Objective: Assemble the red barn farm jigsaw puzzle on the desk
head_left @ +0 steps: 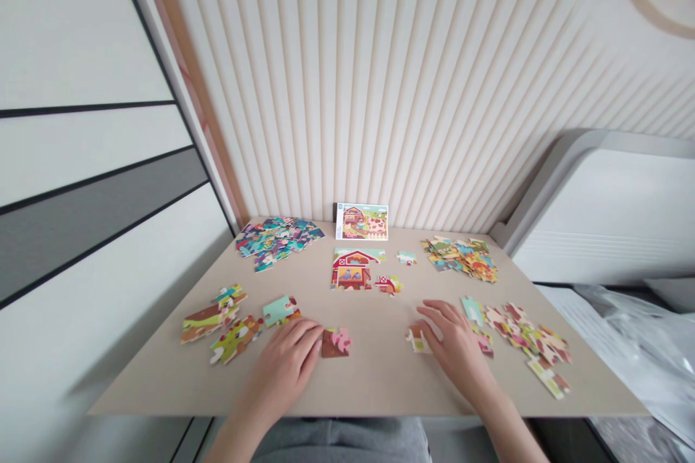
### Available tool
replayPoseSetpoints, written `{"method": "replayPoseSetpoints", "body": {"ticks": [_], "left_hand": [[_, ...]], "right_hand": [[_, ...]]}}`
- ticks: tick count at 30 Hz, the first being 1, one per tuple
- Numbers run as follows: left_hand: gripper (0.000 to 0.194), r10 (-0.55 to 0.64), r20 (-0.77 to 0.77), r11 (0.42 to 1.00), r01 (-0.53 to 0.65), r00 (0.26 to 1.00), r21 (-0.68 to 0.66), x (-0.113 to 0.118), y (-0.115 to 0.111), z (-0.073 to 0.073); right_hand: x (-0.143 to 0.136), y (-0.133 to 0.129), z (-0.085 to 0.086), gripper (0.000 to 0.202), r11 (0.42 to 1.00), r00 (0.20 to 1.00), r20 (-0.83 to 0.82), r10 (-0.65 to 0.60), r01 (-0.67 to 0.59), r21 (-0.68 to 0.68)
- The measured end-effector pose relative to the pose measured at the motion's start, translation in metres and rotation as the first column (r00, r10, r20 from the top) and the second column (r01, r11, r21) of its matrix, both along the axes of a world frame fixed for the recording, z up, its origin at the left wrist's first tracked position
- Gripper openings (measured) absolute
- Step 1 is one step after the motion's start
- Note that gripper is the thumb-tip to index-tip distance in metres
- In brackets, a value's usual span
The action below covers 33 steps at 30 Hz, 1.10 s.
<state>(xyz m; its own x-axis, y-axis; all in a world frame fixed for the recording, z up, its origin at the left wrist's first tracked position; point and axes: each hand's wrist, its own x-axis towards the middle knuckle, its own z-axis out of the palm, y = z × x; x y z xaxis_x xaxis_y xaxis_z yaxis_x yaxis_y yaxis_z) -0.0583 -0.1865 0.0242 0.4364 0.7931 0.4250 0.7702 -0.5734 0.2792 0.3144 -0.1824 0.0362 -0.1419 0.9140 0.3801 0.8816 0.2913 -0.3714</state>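
Note:
My left hand [293, 353] rests low over the table, its fingers close together and curled. Its fingertips are at the left edge of a brown-and-pink puzzle piece [337, 342], gripping that edge. Right of it, my right hand [449, 333] is palm down with fingers apart. Its thumb lies over a white-and-brown puzzle piece [417, 340], and other pieces are partly hidden under the palm. Ahead of both hands lies a joined barn section [352, 271], with a loose red barn piece [387, 284] and a pale blue piece [406, 257] beside it.
A picture card [362, 222] leans against the ribbed wall. Behind left is a blue-purple puzzle pile [279, 239]; behind right, an orange-green pile [461, 257]. Loose pieces [236, 338] lie left of my hands, and a pink-cream cluster [526, 333] lies right. Plastic wrapping [641, 340] is beyond the table's edge.

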Motion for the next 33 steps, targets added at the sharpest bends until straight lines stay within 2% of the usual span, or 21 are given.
{"method": "replayPoseSetpoints", "body": {"ticks": [3,6,9,15,20,26,33], "left_hand": [[0.029,0.005,-0.009,1.0,-0.005,1.0,0.01,0.0,0.0,0.001],[0.028,0.01,-0.02,0.999,-0.01,1.0,0.033,0.001,0.0,0.001],[0.029,0.011,-0.026,0.999,-0.01,1.0,0.032,0.0,0.0,0.001],[0.031,0.007,-0.013,1.0,-0.007,1.0,0.001,0.0,-0.002,0.001],[0.031,0.009,0.002,1.0,-0.009,1.0,-0.021,0.0,-0.001,0.001],[0.032,0.011,-0.002,1.0,-0.011,1.0,-0.015,0.0,-0.002,0.0],[0.032,0.01,-0.012,1.0,-0.01,1.0,-0.022,0.0,-0.003,0.0]], "right_hand": [[-0.002,0.04,0.011,0.038,0.988,0.992,0.069,0.106,-0.096,-0.123],[-0.008,0.079,0.015,0.053,0.949,0.973,0.068,0.22,-0.197,-0.246],[-0.012,0.102,0.012,0.056,0.922,0.956,0.039,0.29,-0.268,-0.279],[-0.012,0.109,0.007,0.048,0.943,0.963,0.043,0.267,-0.252,-0.218],[-0.017,0.111,0.015,0.053,0.947,0.967,-0.002,0.255,-0.25,-0.2],[-0.036,0.136,0.022,0.044,0.957,0.968,-0.018,0.252,-0.252,-0.142],[-0.05,0.148,0.026,0.038,0.939,0.954,0.053,0.297,-0.281,-0.197]]}}
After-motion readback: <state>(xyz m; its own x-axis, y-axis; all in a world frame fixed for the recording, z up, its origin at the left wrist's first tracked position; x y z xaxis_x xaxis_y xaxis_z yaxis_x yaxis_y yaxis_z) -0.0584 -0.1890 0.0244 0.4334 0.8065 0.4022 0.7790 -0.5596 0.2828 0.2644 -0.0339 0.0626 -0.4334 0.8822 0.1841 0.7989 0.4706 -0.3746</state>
